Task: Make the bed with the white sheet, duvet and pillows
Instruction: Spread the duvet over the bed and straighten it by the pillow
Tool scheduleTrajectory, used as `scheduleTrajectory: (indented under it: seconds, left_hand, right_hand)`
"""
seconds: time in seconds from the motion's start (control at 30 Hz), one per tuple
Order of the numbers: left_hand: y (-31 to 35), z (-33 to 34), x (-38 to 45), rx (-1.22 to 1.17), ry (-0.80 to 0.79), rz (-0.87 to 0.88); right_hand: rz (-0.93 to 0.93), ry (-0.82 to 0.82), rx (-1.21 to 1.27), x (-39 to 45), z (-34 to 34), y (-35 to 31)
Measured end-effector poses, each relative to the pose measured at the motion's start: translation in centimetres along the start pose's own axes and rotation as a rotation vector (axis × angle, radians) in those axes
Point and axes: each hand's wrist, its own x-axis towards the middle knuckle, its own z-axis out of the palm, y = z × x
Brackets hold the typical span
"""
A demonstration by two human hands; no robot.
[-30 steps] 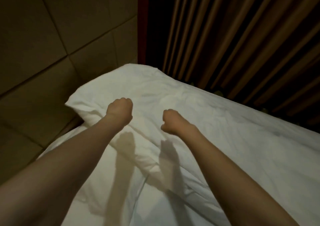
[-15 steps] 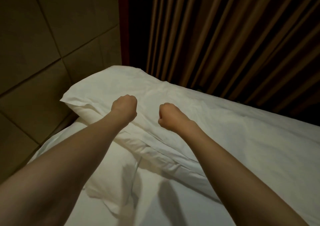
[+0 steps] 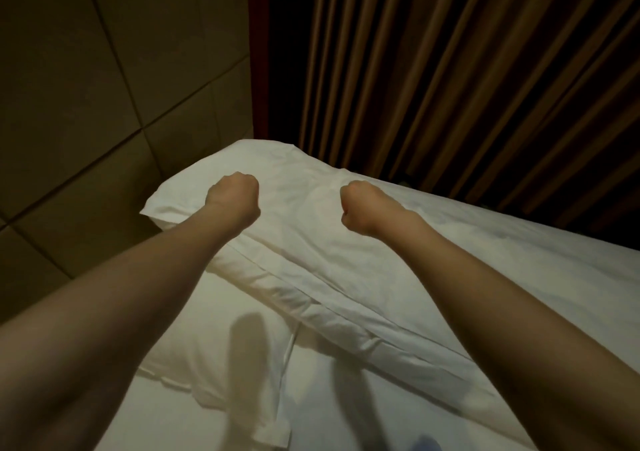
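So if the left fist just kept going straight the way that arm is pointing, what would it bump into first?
Most likely the upper white pillow, which the left hand, clenched in a fist, already hovers over or presses on. Beyond that stands the padded wall. Depth is hard to judge here.

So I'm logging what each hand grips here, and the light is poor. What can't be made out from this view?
- Left hand: fisted, knuckles away from the head camera; whether it pinches fabric is hidden.
- Right hand: the same.
- Upper pillow: its far end blends into the duvet.
- Lower pillow: partly covered by the left forearm.
- Bluish blur at the bottom edge: cut off, unidentifiable.
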Motion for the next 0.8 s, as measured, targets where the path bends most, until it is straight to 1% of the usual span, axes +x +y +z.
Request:
scheduleTrajectory:
  seconds: [0.07, 0.17, 0.27, 0.33, 0.47, 0.57, 0.7, 0.8]
  left_hand:
    - [1.4, 0.3, 0.4, -0.064, -0.010, 0.008]
    - [2.2, 0.2, 2.2, -0.187, -0.004, -0.062]
    - [1.1, -0.1, 6.0, -0.254, 0.013, -0.143]
    - [-0.2, 0.1, 10.5, -0.273, 0.029, -0.198]
    - [-3.3, 2.1, 21.2, -0.325, -0.002, -0.315]
    - [-5.3, 4.7, 28.2, -0.370, -0.018, -0.376]
    - [-7.2, 9.1, 33.9, -0.382, -0.026, -0.412]
    - [-8.0, 13.0, 36.2, -0.330, -0.050, -0.413]
  right_hand:
    - [-0.002, 0.007, -0.010, 1.5, -0.9, 0.3]
    - [-0.028, 0.010, -0.017, 5.9, -3.1, 0.8]
    - [-0.081, -0.020, -0.026, 13.2, -4.4, 0.5]
    - [-0.109, -0.034, -0.040, 19.4, -4.0, -0.1]
    - [-0.209, -0.028, -0.062, 32.4, -0.5, -1.8]
    - [-0.236, -0.055, -0.110, 40.6, 3.3, -1.8]
    - [-0.232, -0.188, -0.208, 48.2, 8.2, -1.5]
    - [-0.316, -0.305, -0.318, 51.7, 11.3, -2.1]
